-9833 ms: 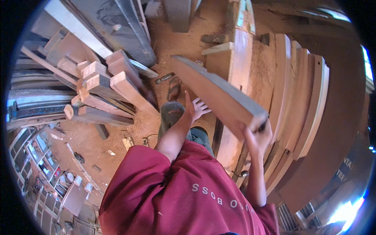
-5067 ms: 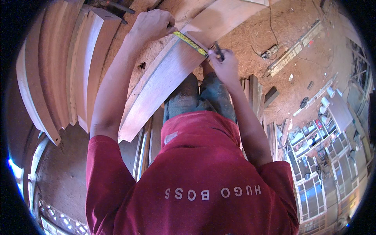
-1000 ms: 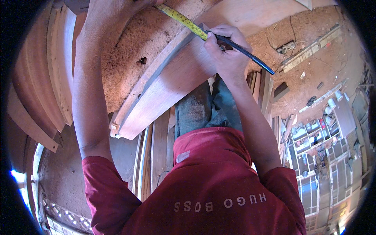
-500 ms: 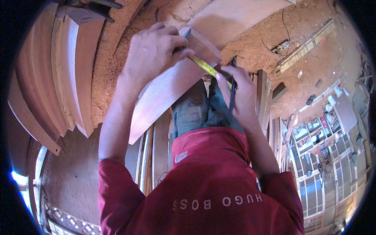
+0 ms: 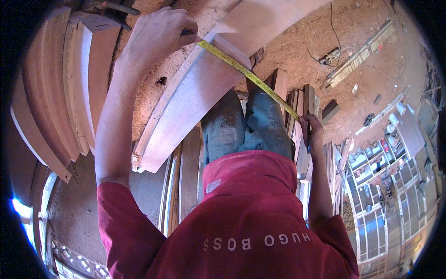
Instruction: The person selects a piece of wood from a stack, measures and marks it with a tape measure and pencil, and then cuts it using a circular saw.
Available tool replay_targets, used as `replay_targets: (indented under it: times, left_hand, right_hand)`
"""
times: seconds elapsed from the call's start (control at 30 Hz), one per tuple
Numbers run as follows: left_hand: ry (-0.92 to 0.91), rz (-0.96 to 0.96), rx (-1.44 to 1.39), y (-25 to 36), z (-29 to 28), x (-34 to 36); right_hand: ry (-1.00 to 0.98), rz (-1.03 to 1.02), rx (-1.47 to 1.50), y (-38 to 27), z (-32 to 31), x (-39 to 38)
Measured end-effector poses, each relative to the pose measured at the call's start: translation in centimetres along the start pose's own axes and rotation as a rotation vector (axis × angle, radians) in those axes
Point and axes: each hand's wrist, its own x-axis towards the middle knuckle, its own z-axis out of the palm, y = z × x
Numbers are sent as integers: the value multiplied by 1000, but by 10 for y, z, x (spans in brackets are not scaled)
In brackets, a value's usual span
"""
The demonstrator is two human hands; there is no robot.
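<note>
A yellow tape measure (image 5: 251, 76) is drawn out slantwise between my two hands, passing above the upper end of a curved wooden piece (image 5: 186, 104). At its upper left end, my left hand (image 5: 160, 35) is closed round it, with something dark showing between the fingers. My right hand (image 5: 312, 129), lower and to the right beside my thigh, pinches the other end of the tape. A slim dark stick like a pencil (image 5: 309, 144) is also held in that right hand. The curved piece slants down to the left in front of my legs.
Several curved wooden planks (image 5: 79, 83) stand side by side at the left. Sawdust (image 5: 278, 56) covers the ground. Wooden offcuts (image 5: 309, 100) lie right of my legs. Farther right are a long wooden strip (image 5: 360, 56), a power strip with a cable (image 5: 331, 56) and white-framed compartments (image 5: 371, 209).
My hands have moved apart, the left up and leftward, the right down and rightward. A longer stretch of tape now shows between them.
</note>
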Motion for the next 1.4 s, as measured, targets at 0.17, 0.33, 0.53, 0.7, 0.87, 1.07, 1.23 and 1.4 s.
replay_targets:
  times: [0.17,0.33,0.53,0.7,0.87,1.07,1.23,1.4]
  left_hand:
    - [-115,-59,83,30,-24,13]
    - [-139,-58,79,20,-10,19]
    - [-153,-28,12,24,4,17]
    - [-142,-9,40,23,3,18]
    - [-162,-48,7,20,2,18]
    - [-147,-39,43,14,-6,21]
    - [-165,-59,61,14,-8,20]
    - [-273,-123,45,19,-13,24]
  right_hand:
    - [-134,48,347,-57,-2,32]
    - [-92,-129,488,-128,29,86]
    - [-129,-109,514,-141,39,100]
    - [-173,44,577,-98,39,76]
    - [-177,-100,494,-117,29,92]
    - [-197,-136,618,-140,31,111]
    - [-158,-139,633,-142,35,113]
    - [-139,-183,647,-142,35,115]
